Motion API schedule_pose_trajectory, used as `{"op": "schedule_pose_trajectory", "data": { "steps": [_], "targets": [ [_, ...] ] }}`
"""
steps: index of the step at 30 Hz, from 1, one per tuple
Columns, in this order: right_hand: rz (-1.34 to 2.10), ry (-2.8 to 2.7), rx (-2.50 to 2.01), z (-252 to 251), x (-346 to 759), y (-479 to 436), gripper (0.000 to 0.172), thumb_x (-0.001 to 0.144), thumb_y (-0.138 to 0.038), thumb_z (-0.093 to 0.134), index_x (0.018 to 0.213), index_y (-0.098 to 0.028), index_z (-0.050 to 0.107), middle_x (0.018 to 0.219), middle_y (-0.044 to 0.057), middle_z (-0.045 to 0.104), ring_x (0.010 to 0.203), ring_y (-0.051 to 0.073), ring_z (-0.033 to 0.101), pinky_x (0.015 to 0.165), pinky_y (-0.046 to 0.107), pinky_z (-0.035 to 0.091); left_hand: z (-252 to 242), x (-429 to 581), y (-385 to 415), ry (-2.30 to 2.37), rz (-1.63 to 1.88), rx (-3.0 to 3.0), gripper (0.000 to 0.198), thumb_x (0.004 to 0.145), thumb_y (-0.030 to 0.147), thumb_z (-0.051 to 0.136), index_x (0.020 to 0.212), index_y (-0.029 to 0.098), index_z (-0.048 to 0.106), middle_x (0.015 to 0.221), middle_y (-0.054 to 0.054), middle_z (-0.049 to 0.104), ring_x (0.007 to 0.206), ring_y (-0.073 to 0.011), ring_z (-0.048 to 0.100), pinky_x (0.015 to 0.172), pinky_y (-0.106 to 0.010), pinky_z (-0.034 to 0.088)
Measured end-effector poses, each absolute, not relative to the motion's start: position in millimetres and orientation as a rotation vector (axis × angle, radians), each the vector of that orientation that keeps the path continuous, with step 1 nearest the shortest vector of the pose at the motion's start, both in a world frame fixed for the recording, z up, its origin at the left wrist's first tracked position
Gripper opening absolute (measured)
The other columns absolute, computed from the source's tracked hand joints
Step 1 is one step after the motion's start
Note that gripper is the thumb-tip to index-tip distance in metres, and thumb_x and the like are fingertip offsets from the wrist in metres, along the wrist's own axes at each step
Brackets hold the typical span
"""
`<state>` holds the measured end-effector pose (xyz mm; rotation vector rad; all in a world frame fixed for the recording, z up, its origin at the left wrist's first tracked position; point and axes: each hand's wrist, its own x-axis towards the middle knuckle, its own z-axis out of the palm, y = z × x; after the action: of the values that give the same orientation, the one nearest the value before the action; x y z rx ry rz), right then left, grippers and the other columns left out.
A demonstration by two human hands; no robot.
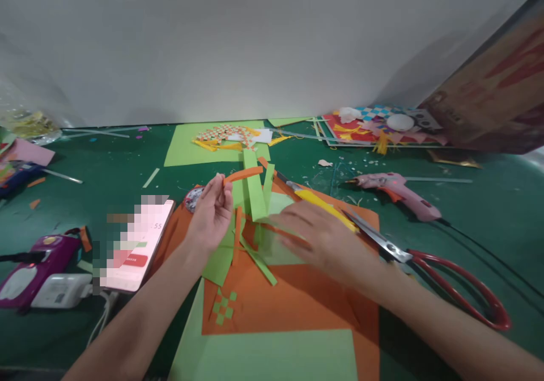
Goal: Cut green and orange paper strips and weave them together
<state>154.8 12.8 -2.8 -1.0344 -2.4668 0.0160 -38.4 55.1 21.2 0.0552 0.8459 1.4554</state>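
Observation:
My left hand pinches one end of a short orange paper strip, whose free end points right. Close by on the right, my right hand is blurred, its fingers over green paper strips; whether it holds anything is unclear. Loose orange and green strips lie between and below the hands. Under them are orange sheets and light green sheets. A small green-and-orange woven checkered piece rests on the orange sheet.
To the right are a yellow cutter, red-handled scissors and a pink glue gun with a cord. A phone and a purple device lie left. A woven tasselled piece sits behind, before a pale wall.

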Motion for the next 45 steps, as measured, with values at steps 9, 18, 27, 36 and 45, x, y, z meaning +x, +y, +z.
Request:
{"op": "schedule_pose_trajectory", "data": {
  "steps": [9,18,27,36,45],
  "targets": [
    [0.219,-2.692,-0.756,-10.1,139.2,-2.8,0.023,0.091,-0.029,0.050,0.100,-0.015,0.066,0.096,0.011,0.065,0.095,0.025,0.059,0.079,0.039,0.051,21.9,-36.9,53.4,0.836,1.451,0.046,0.033,0.093,0.004,0.046,0.066,0.011,0.063,0.058,0.003,0.066,0.054,-0.0026,0.065,0.052,-0.005,0.052],
    [0.108,-2.502,-0.762,-10.8,146.0,2.4,0.031,0.093,-0.020,0.045,0.067,-0.016,0.062,0.067,0.005,0.061,0.064,0.015,0.052,0.059,0.027,0.040,20.2,-37.3,53.5,0.820,1.466,0.036,0.024,0.091,0.002,0.047,0.079,0.009,0.066,0.060,0.001,0.067,0.056,-0.0052,0.067,0.052,-0.007,0.052],
    [0.158,-2.344,-0.806,-7.4,148.1,-2.7,0.044,0.095,-0.029,0.044,0.053,-0.017,0.053,0.047,-0.002,0.046,0.044,0.009,0.038,0.046,0.027,0.024,9.4,-35.2,49.3,0.925,1.417,0.329,0.021,0.085,0.002,0.056,0.067,0.010,0.064,0.062,0.002,0.066,0.059,-0.0054,0.067,0.058,-0.009,0.053],
    [0.845,-1.745,-1.470,5.9,148.2,7.2,0.032,0.073,-0.047,0.063,0.064,-0.018,0.057,0.051,-0.001,0.053,0.044,0.009,0.044,0.041,0.021,0.033,-0.5,-29.9,36.7,0.855,0.993,0.964,0.015,0.078,0.028,0.071,0.078,0.015,0.064,0.067,0.002,0.067,0.064,-0.0099,0.068,0.065,-0.017,0.054],
    [1.116,-1.566,-1.360,17.0,150.4,7.8,0.035,0.077,-0.043,0.058,0.053,-0.020,0.051,0.043,-0.003,0.048,0.038,0.009,0.042,0.038,0.022,0.032,8.2,-29.9,31.7,0.838,0.727,1.176,0.015,0.079,0.029,0.069,0.079,0.014,0.065,0.070,-0.001,0.070,0.064,-0.0110,0.068,0.064,-0.019,0.052]
  ]
}}
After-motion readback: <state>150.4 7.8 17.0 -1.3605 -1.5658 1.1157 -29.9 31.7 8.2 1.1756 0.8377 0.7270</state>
